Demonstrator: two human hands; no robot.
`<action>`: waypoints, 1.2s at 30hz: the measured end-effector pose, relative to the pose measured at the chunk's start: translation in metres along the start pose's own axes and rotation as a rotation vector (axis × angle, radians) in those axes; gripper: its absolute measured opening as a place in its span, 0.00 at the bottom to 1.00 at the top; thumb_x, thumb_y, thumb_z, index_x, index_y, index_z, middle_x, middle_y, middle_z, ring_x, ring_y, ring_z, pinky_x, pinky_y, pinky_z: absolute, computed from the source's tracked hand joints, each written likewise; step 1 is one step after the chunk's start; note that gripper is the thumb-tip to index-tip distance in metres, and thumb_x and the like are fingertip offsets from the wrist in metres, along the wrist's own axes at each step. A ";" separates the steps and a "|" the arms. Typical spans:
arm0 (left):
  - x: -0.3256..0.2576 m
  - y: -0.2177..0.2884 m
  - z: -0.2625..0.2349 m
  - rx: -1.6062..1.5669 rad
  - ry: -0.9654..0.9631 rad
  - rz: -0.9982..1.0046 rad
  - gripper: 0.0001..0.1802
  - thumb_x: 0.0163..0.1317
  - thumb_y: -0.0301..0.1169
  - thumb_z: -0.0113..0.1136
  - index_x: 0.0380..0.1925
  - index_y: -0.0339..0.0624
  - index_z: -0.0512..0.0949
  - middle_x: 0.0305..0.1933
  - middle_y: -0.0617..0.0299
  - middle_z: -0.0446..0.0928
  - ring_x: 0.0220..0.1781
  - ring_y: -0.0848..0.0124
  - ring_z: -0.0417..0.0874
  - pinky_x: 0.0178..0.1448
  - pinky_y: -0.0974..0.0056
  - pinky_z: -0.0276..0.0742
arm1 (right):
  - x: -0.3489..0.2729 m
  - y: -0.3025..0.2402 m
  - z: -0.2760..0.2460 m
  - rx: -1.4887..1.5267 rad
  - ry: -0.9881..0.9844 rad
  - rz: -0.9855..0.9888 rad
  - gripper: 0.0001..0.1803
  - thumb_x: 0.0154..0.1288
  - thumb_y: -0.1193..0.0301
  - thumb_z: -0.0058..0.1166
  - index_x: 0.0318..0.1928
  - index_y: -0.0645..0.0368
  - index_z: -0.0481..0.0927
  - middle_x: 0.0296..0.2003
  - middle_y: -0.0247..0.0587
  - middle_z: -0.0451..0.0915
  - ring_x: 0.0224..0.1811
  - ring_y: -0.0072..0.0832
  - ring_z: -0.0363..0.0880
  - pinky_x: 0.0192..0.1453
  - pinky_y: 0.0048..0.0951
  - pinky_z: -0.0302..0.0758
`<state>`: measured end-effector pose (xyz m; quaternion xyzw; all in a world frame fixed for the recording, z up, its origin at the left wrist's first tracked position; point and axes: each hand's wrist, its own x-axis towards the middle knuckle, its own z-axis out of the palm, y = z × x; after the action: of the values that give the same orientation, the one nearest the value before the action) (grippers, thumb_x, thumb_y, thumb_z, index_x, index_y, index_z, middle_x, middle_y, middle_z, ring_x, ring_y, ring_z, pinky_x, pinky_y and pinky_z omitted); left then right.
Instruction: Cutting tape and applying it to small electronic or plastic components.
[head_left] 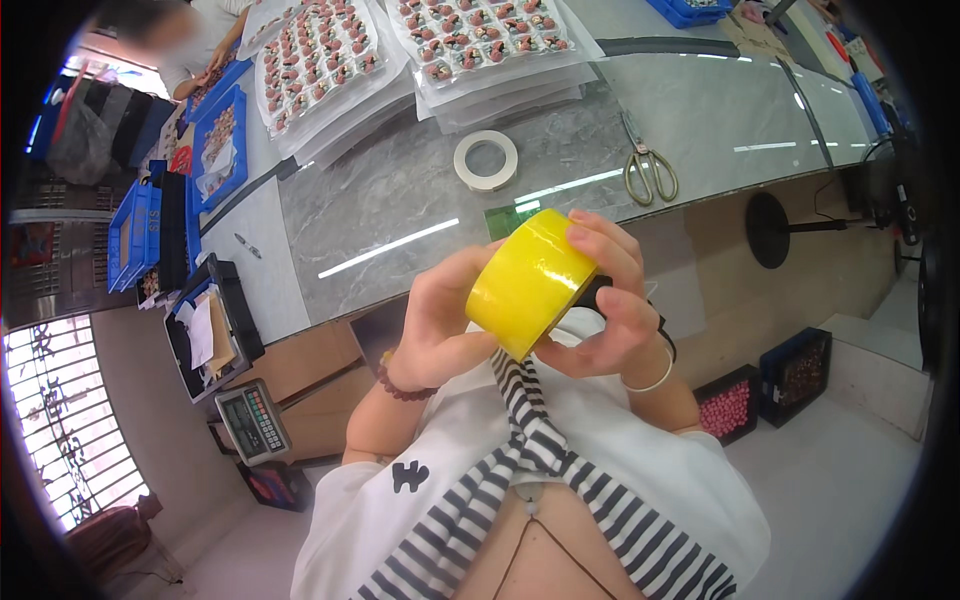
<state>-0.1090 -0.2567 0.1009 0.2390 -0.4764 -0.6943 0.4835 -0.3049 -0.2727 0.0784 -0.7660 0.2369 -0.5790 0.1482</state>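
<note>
Seemingly hunting for the loose end, both hands, left hand (440, 325) and right hand (612, 300), clasp the yellow tape roll (528, 282) at frame centre, below the counter (420, 190) edge; next, probably picking the end free.

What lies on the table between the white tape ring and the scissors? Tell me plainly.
Nothing: in the head view the grey marbled table top is bare between the white tape ring and the scissors, apart from light streaks reflected on its surface.
</note>
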 end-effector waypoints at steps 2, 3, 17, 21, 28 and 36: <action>0.001 -0.001 0.000 0.025 0.009 0.009 0.33 0.47 0.28 0.59 0.57 0.28 0.69 0.56 0.52 0.75 0.59 0.66 0.75 0.65 0.62 0.65 | -0.001 0.001 -0.001 0.080 0.041 0.051 0.42 0.38 0.69 0.72 0.56 0.47 0.62 0.60 0.53 0.67 0.61 0.51 0.68 0.60 0.49 0.66; 0.001 -0.003 -0.001 0.025 0.000 0.016 0.33 0.47 0.27 0.59 0.57 0.28 0.68 0.56 0.52 0.75 0.58 0.66 0.75 0.64 0.62 0.65 | -0.003 0.003 -0.004 0.094 -0.005 0.082 0.49 0.38 0.70 0.72 0.61 0.48 0.56 0.61 0.57 0.64 0.61 0.49 0.68 0.60 0.47 0.68; 0.009 -0.002 0.007 0.035 0.080 -0.075 0.29 0.46 0.26 0.59 0.53 0.30 0.73 0.53 0.56 0.77 0.56 0.69 0.75 0.64 0.63 0.64 | 0.001 -0.006 -0.004 0.283 0.002 0.466 0.60 0.34 0.69 0.74 0.67 0.56 0.47 0.61 0.51 0.63 0.57 0.37 0.72 0.59 0.34 0.70; 0.012 -0.005 0.007 0.069 0.077 -0.064 0.29 0.46 0.27 0.59 0.53 0.30 0.73 0.51 0.56 0.77 0.56 0.69 0.75 0.64 0.63 0.64 | -0.002 -0.007 -0.005 0.386 -0.007 0.676 0.62 0.34 0.65 0.76 0.68 0.56 0.46 0.60 0.46 0.64 0.57 0.34 0.71 0.59 0.33 0.69; 0.015 -0.010 0.006 0.087 0.064 -0.066 0.29 0.49 0.28 0.60 0.53 0.30 0.72 0.52 0.56 0.77 0.55 0.69 0.76 0.63 0.63 0.65 | -0.003 -0.003 -0.006 0.391 -0.011 0.733 0.62 0.36 0.64 0.75 0.68 0.55 0.46 0.59 0.45 0.66 0.57 0.32 0.71 0.59 0.33 0.68; 0.022 -0.005 0.012 0.007 0.153 -0.118 0.27 0.52 0.28 0.60 0.53 0.28 0.70 0.48 0.55 0.78 0.50 0.70 0.79 0.56 0.66 0.73 | -0.001 0.001 0.001 0.076 -0.001 0.437 0.58 0.35 0.69 0.76 0.65 0.59 0.51 0.61 0.50 0.62 0.60 0.35 0.66 0.59 0.35 0.66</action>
<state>-0.1296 -0.2713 0.1044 0.3206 -0.4257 -0.6997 0.4759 -0.3047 -0.2733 0.0765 -0.6906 0.3751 -0.5413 0.2989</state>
